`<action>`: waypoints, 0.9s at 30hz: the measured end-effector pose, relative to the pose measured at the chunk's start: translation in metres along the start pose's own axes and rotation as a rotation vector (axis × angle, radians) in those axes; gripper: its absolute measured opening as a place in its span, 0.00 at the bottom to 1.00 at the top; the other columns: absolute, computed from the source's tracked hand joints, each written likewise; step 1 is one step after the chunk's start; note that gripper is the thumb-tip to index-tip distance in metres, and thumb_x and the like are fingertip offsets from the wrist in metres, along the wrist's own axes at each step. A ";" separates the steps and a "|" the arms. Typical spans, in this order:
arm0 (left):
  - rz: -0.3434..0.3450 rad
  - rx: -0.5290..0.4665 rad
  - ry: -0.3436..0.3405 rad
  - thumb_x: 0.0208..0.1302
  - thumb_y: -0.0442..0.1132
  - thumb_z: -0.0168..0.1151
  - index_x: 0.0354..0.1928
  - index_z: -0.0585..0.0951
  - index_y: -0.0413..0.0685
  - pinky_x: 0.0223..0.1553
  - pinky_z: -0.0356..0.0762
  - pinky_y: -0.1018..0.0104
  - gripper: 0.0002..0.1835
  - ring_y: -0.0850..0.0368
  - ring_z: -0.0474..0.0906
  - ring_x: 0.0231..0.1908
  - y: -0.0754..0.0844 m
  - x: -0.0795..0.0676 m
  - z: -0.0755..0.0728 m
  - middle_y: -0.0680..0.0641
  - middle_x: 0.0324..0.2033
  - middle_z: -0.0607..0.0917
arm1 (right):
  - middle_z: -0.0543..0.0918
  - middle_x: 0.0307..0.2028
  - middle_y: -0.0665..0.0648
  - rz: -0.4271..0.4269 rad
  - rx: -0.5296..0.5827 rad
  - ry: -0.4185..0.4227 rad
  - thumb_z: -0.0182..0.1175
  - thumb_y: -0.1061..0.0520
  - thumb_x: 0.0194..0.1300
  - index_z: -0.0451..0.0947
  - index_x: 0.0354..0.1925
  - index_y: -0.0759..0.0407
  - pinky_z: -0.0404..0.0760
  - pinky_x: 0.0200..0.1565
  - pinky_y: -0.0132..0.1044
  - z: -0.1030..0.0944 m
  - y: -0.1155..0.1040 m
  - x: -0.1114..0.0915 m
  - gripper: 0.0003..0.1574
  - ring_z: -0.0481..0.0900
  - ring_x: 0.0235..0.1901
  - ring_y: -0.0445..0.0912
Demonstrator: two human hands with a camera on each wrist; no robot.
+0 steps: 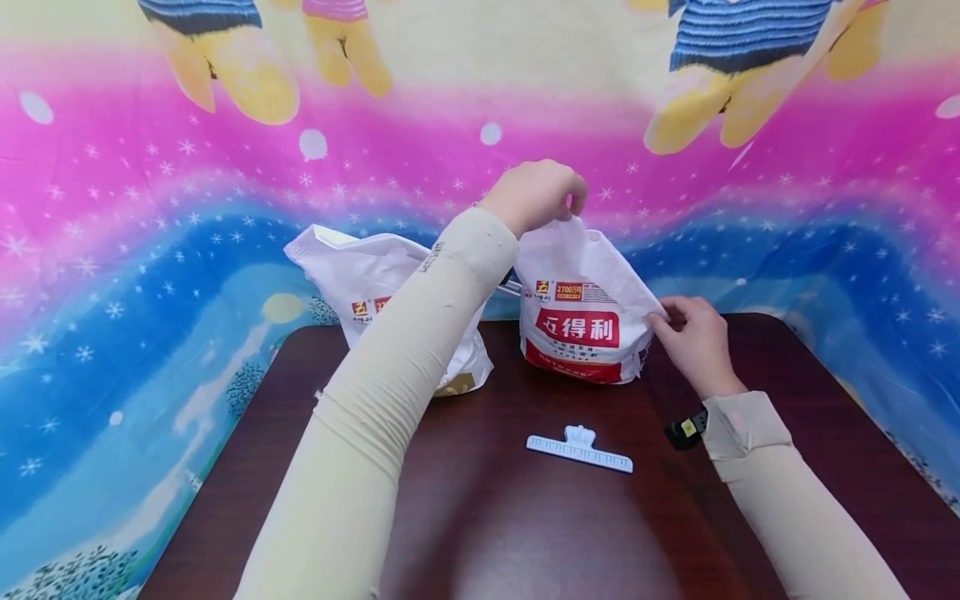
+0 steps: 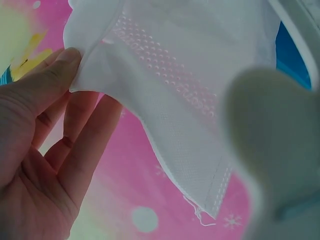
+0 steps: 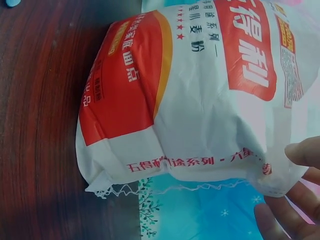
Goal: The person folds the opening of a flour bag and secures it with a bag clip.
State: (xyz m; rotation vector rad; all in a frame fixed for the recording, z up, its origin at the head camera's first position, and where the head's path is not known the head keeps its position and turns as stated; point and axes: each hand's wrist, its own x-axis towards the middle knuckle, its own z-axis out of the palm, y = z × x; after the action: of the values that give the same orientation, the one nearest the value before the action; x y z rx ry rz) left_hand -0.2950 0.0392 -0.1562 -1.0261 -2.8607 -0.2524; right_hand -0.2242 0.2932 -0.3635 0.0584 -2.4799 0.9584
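A white flour bag (image 1: 577, 329) with red printing stands upright at the back of the table. My left hand (image 1: 536, 196) reaches over to its top. In the left wrist view, the thumb and fingers of the left hand (image 2: 50, 120) pinch the thin upper edge of the bag (image 2: 165, 85). My right hand (image 1: 696, 342) pinches the right side of the same bag. Thumb and fingers of the right hand (image 3: 295, 195) have a fold of the bag (image 3: 200, 115) between them in the right wrist view. Whether the bag's mouth is open is hidden.
Left of it, a second white flour bag (image 1: 352, 258) stands partly behind my left forearm. A white sealing clip (image 1: 579, 448) lies in front on the dark wooden table (image 1: 480, 533). A colourful patterned cloth (image 1: 420, 125) hangs behind the table.
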 end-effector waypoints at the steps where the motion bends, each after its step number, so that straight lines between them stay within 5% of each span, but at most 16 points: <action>1: 0.001 0.004 0.002 0.72 0.40 0.62 0.53 0.84 0.56 0.52 0.77 0.67 0.10 0.58 0.76 0.51 0.000 -0.001 0.000 0.53 0.53 0.83 | 0.77 0.47 0.66 -0.003 -0.003 0.007 0.64 0.54 0.71 0.81 0.56 0.68 0.73 0.39 0.21 0.000 -0.001 0.000 0.22 0.76 0.48 0.59; 7: -0.001 0.018 0.006 0.73 0.40 0.62 0.54 0.84 0.56 0.52 0.77 0.67 0.11 0.58 0.76 0.52 -0.001 -0.003 -0.001 0.53 0.53 0.82 | 0.79 0.46 0.66 -0.031 -0.022 0.082 0.66 0.56 0.69 0.82 0.55 0.66 0.79 0.42 0.28 0.002 -0.006 -0.001 0.20 0.78 0.47 0.58; 16: -0.007 0.013 0.003 0.73 0.40 0.61 0.52 0.84 0.57 0.53 0.76 0.67 0.10 0.59 0.75 0.52 -0.004 -0.004 0.000 0.54 0.53 0.82 | 0.81 0.44 0.66 -0.066 0.024 0.173 0.68 0.61 0.66 0.84 0.53 0.67 0.67 0.40 0.13 0.002 -0.015 -0.005 0.18 0.82 0.44 0.57; 27: -0.016 0.004 0.007 0.73 0.41 0.62 0.54 0.84 0.57 0.54 0.77 0.68 0.11 0.59 0.75 0.52 -0.002 -0.003 0.005 0.54 0.54 0.82 | 0.80 0.48 0.66 0.007 0.067 0.043 0.65 0.55 0.70 0.82 0.57 0.64 0.67 0.38 0.10 -0.004 -0.033 -0.016 0.21 0.81 0.46 0.57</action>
State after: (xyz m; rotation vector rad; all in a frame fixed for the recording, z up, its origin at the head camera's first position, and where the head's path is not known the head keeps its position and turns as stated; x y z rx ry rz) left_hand -0.2945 0.0367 -0.1619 -0.9999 -2.8634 -0.2508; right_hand -0.2020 0.2687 -0.3471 0.0506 -2.4103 1.0349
